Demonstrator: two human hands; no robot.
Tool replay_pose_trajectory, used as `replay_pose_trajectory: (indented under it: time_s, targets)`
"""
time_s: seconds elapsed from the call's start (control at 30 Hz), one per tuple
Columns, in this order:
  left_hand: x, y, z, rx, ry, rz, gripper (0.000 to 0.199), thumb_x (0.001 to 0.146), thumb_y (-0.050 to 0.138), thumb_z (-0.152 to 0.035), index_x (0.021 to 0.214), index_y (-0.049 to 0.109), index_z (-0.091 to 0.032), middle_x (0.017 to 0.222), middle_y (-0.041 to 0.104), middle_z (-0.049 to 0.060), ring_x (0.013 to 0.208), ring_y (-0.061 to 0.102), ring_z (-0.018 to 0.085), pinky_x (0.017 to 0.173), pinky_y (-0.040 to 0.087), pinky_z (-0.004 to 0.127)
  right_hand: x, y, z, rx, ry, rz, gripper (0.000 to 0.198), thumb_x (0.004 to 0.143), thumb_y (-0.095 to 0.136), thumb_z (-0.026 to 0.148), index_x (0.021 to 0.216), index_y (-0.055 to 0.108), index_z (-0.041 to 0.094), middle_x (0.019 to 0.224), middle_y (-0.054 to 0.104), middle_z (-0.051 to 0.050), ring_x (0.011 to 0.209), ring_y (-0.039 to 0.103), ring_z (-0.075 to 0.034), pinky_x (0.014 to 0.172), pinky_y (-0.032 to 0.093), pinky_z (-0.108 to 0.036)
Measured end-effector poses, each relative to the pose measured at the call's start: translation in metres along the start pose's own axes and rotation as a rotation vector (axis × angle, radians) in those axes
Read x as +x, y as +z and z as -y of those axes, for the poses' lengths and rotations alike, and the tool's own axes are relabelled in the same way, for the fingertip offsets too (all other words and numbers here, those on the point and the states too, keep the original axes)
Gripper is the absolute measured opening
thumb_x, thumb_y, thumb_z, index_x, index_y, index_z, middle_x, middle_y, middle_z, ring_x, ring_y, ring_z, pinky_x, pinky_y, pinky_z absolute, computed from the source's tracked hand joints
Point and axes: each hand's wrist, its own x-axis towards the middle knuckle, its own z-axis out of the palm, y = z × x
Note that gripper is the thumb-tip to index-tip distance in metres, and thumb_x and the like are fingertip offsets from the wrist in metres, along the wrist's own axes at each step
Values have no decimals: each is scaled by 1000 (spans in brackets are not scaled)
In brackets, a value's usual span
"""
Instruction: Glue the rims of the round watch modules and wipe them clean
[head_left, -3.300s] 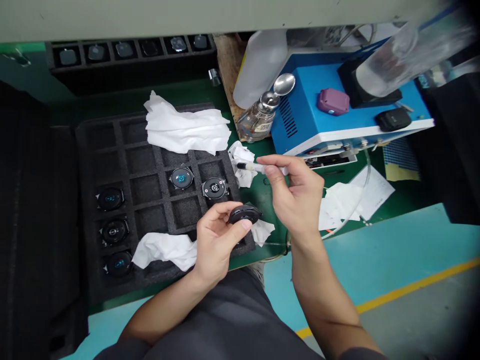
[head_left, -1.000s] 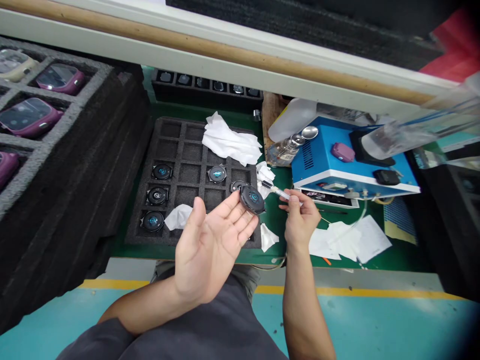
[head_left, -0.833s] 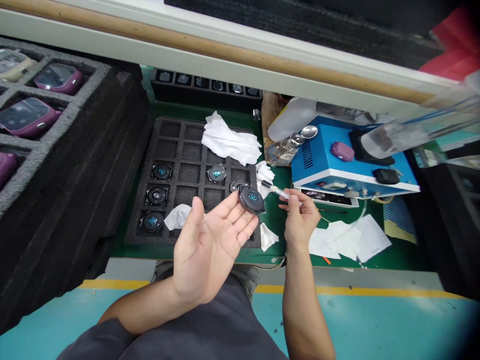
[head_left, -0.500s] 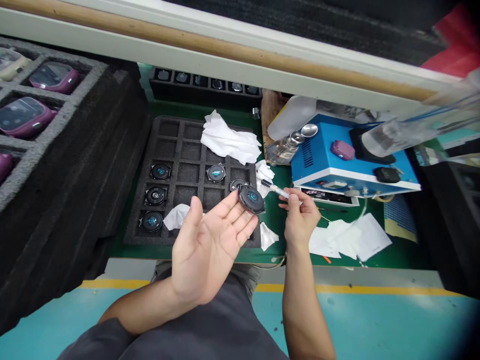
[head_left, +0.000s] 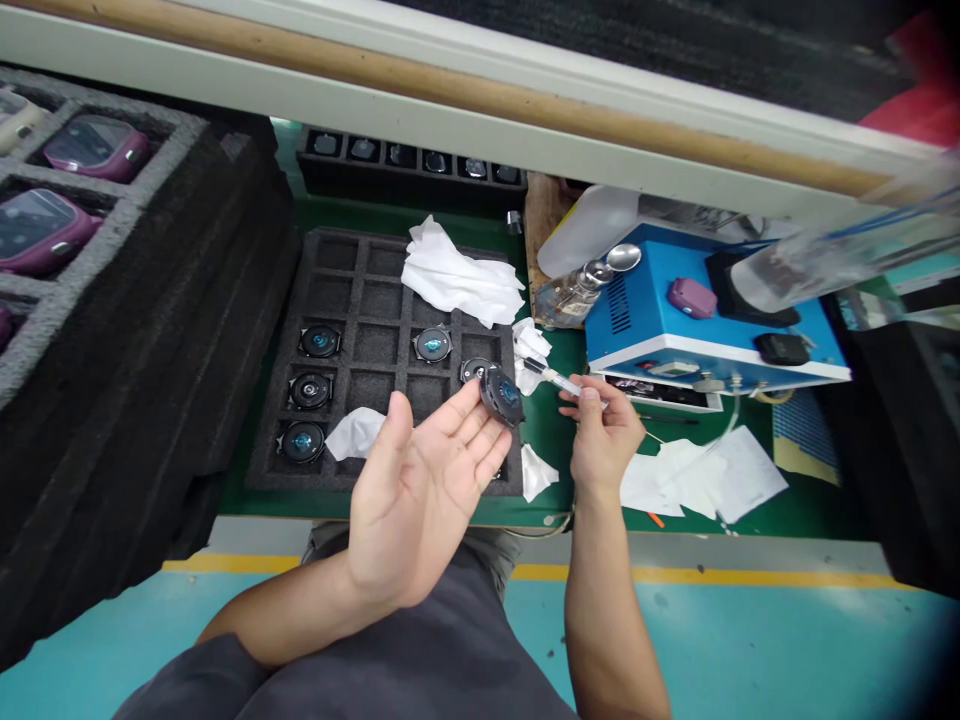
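Just apart: round black watch case (head_left: 502,398) and slim pen-like tool (head_left: 564,383) with pale barrel

The left hand (head_left: 416,495) lies open, palm up, thumb spread, bearing the tilted watch case at its far end. The right hand (head_left: 606,432) pinches the tool. The tool's long axis slants up and leftward, its black tip (head_left: 535,366) near the watch case, just beyond it. Behind the watch case, another round black watch (head_left: 475,370) sits partly hidden in a dark grey foam tray (head_left: 268,425). Crumpled white tissue (head_left: 526,338) lies behind the tip; farther right stands a blue box (head_left: 705,338).
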Motion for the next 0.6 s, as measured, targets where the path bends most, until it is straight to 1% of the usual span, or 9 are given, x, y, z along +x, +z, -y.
replay_pose_trajectory:
  time_s: [0.17,0.3,0.47,0.6]
  targets:
    - [1,-2,1,24,5,6,84,101,31,-67,160,35,-8,165,43,17,161,25,30,132,16,45,0,0,1,5,3,1,35,86,71,50,101,73,18,102,78,-9,77,73,-16,60,58,-26]
    - [2,-3,1,40,10,20,81,102,32,-66,158,40,-9,163,46,16,161,25,29,133,16,44,0,1,2,3,5,1,36,86,71,50,101,73,18,102,78,-9,77,73,-16,60,59,-26]
    - [2,-3,1,39,12,25,80,101,34,-66,157,43,-8,162,47,16,161,24,29,132,21,44,0,1,3,-2,7,0,37,86,71,51,101,73,18,102,78,-9,76,73,-16,60,59,-27]
    - [1,-3,1,36,13,28,77,101,37,-65,154,47,-11,160,50,16,161,24,29,132,19,44,0,1,3,1,11,0,36,86,71,51,100,73,18,101,78,-9,76,73,-16,60,59,-27]
